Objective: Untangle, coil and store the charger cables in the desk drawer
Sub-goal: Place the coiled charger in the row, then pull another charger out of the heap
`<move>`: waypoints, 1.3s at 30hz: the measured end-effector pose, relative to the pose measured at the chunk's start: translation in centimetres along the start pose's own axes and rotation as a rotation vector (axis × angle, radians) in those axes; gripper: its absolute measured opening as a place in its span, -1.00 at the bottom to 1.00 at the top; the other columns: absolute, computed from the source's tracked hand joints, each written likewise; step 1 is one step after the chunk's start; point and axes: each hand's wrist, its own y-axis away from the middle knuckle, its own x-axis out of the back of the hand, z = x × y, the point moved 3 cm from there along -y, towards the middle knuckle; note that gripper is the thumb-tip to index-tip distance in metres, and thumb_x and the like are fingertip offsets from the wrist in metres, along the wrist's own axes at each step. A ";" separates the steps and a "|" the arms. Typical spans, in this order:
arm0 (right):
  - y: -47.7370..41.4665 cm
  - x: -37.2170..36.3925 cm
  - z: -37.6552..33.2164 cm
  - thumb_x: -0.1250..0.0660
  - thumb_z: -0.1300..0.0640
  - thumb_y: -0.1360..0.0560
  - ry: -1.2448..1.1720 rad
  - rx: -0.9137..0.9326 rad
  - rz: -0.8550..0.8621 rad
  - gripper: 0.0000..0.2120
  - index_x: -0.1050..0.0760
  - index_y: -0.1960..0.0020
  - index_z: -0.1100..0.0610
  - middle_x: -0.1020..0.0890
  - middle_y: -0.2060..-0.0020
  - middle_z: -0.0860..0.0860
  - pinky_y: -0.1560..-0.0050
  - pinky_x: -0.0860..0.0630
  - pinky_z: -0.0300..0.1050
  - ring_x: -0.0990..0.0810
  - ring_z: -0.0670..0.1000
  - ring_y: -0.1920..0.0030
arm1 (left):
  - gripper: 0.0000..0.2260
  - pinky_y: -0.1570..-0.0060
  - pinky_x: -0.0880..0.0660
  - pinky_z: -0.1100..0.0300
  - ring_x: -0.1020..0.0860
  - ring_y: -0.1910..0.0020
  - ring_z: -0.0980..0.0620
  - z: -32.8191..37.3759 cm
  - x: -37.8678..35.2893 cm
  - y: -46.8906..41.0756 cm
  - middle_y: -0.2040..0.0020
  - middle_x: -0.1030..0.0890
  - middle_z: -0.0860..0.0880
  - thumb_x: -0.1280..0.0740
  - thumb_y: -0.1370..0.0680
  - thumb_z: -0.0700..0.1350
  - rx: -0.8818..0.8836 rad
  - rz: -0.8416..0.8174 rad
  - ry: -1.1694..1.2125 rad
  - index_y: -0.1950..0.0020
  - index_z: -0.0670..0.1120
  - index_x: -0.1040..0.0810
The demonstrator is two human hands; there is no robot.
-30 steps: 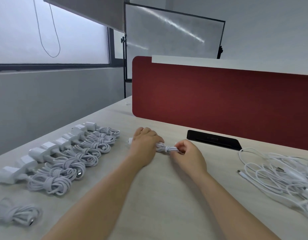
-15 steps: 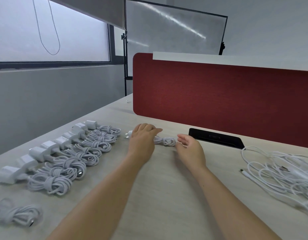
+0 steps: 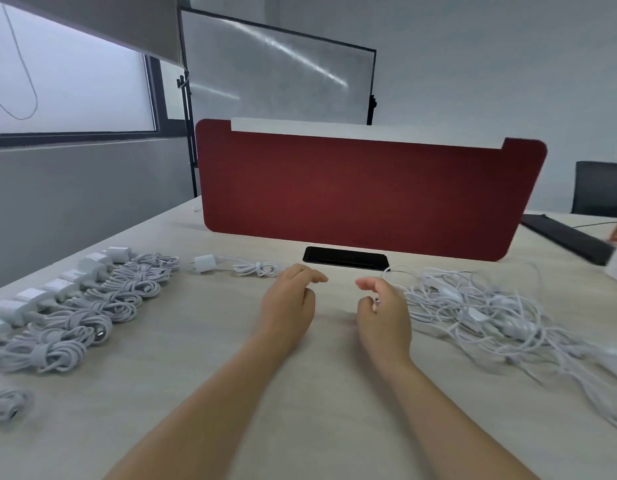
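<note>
Head view puts the freshest coiled charger [image 3: 237,268] toward the far edge of the desk [image 3: 300,410], its white plug pointing left and its cable wound into a small bundle. It lies apart from the others and no hand holds it. Along the left edge runs a row of coiled chargers [image 3: 92,306], plugs on the outside and bundles side by side, close enough to touch. One more lone coil [image 3: 5,405] sits at the near left corner. That share of the work looks finished as far as untangling and coiling go.

At the right edge a tangled pile [image 3: 490,313] of white cables is spread loose, with several plugs buried in it, so a good part of the coiling is plainly left. No drawer is in sight, and nothing appears to be stored yet.

The left hand [image 3: 289,303] hovers with fingers relaxed and nearly straight, empty, just beside the right end of the freshest bundle; whether it touches cannot be told. The right hand [image 3: 383,313] has loosely curled fingers and, as far as shows, grips nothing; it sits just beside the near fringe of the tangle.

Beyond the hands a black cable port [image 3: 345,263] is set into the desk, at the foot of a red divider panel [image 3: 362,202].
</note>
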 end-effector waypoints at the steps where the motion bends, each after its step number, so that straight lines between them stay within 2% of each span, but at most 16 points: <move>1: 0.2 1.5 0.3 -0.16 0.28 -0.47 0.059 0.061 0.038 -0.63 -0.54 -0.10 -0.08 -0.52 -0.03 -0.25 -0.06 -0.42 -0.15 -0.44 -0.23 -0.10 | -0.56 0.03 -0.42 0.27 -0.51 -0.04 0.18 0.9 -0.6 0.4 -0.01 -0.56 0.14 -0.17 -0.41 -0.41 0.015 -0.021 0.026 -0.07 0.02 -0.62; 4: 0.8 5.7 1.4 -0.15 0.23 -0.37 0.287 0.251 0.154 -0.66 -0.58 -0.04 0.02 -0.59 -0.05 -0.12 -0.21 -0.39 -0.07 -0.46 -0.02 -0.22 | -0.58 -0.06 -0.43 0.30 -0.52 -0.04 0.21 3.8 -2.5 1.5 -0.02 -0.58 0.14 -0.17 -0.44 -0.40 0.033 -0.086 0.086 -0.08 0.02 -0.62; 8: 1.4 10.4 3.4 -0.19 0.24 -0.35 0.439 0.242 0.198 -0.60 -0.57 -0.14 0.07 -0.58 -0.18 0.00 -0.35 -0.35 0.08 -0.45 0.09 -0.31 | -0.59 -0.15 -0.41 0.31 -0.51 -0.10 0.22 7.6 -5.1 2.7 -0.10 -0.59 0.14 -0.17 -0.48 -0.35 0.045 -0.184 0.147 -0.14 0.04 -0.60; 12: 1.8 13.7 4.8 -0.27 0.35 -0.40 0.400 0.122 0.207 -0.53 -0.48 -0.27 0.08 -0.55 -0.20 0.00 -0.28 -0.40 0.05 -0.45 0.07 -0.26 | -0.61 -0.20 -0.43 0.24 -0.53 -0.14 0.17 10.6 -7.6 3.4 -0.13 -0.60 0.12 -0.19 -0.49 -0.32 0.003 -0.246 0.194 -0.17 0.05 -0.60; 16: 2.0 15.5 6.1 -0.25 0.32 -0.47 0.356 -0.012 0.222 -0.64 -0.46 -0.25 0.11 -0.56 -0.15 0.01 -0.19 -0.42 0.01 -0.48 0.07 -0.21 | -0.61 -0.18 -0.45 0.19 -0.54 -0.15 0.16 12.8 -9.7 3.6 -0.12 -0.62 0.13 -0.19 -0.48 -0.30 -0.065 -0.257 0.213 -0.18 0.05 -0.60; 22: 1.4 16.0 7.2 -0.18 0.28 -0.56 0.347 -0.119 0.201 -0.75 -0.51 -0.18 0.14 -0.63 -0.07 0.08 -0.11 -0.46 0.04 -0.54 0.15 -0.14 | -0.55 -0.22 -0.42 0.22 -0.49 -0.22 0.07 15.4 -11.9 3.4 -0.19 -0.63 0.11 -0.13 -0.41 -0.20 -0.376 -0.281 0.208 -0.20 0.02 -0.63; 24: 1.1 16.2 7.6 -0.17 0.25 -0.58 0.370 -0.137 0.206 -0.76 -0.54 -0.17 0.13 -0.65 -0.04 0.07 -0.05 -0.47 0.02 -0.57 0.15 -0.10 | -0.53 -0.31 -0.37 0.17 -0.44 -0.29 0.03 15.7 -12.8 3.1 -0.30 -0.58 0.08 -0.08 -0.48 -0.09 -0.400 -0.348 0.108 -0.31 0.03 -0.58; 27: 0.6 16.5 8.3 -0.19 0.22 -0.58 0.492 -0.096 0.180 -0.75 -0.58 -0.16 0.10 -0.68 -0.01 0.07 -0.02 -0.49 0.00 -0.59 0.14 -0.07 | -0.45 -0.43 -0.25 0.06 -0.33 -0.40 -0.02 15.3 -14.3 3.0 -0.43 -0.46 0.06 0.08 -0.56 0.16 -0.390 -0.450 -0.110 -0.44 0.08 -0.45; 29: 0.0 16.4 8.4 -0.20 0.19 -0.57 0.582 -0.075 0.149 -0.74 -0.60 -0.17 0.08 -0.69 0.01 0.09 -0.03 -0.47 0.00 -0.59 0.16 -0.06 | -0.40 -0.41 -0.24 0.04 -0.32 -0.38 -0.01 15.1 -14.8 2.8 -0.37 -0.48 0.11 0.17 -0.55 0.22 -0.355 -0.463 -0.195 -0.39 0.12 -0.48; 32: -0.6 15.9 8.3 -0.18 0.11 -0.57 0.710 -0.089 0.088 -0.75 -0.59 -0.13 0.01 -0.68 0.02 0.08 -0.02 -0.41 -0.02 -0.55 0.15 -0.06 | -0.35 -0.31 -0.30 0.07 -0.39 -0.30 -0.02 15.5 -15.1 2.3 -0.21 -0.58 0.08 0.21 -0.55 0.21 -0.293 -0.422 -0.255 -0.18 0.06 -0.62; 36: -0.7 15.5 8.5 -0.19 0.11 -0.57 0.690 -0.137 0.045 -0.75 -0.57 -0.16 -0.01 -0.63 -0.09 0.02 -0.06 -0.42 -0.04 -0.48 0.11 -0.18 | -0.60 -0.09 -0.37 0.04 -0.47 -0.12 -0.07 15.8 -15.4 1.4 0.00 -0.64 -0.01 -0.08 -0.66 0.13 -0.205 -0.346 -0.287 -0.01 -0.03 -0.64; 39: -0.7 15.5 8.5 -0.16 0.13 -0.59 0.702 -0.117 0.038 -0.71 -0.58 -0.21 -0.03 -0.61 -0.14 0.01 -0.11 -0.39 -0.05 -0.46 0.11 -0.21 | -0.71 -0.07 -0.37 0.04 -0.47 -0.11 -0.07 15.9 -15.7 1.4 -0.01 -0.64 0.00 -0.15 -0.62 0.09 -0.166 -0.312 -0.265 -0.02 0.00 -0.62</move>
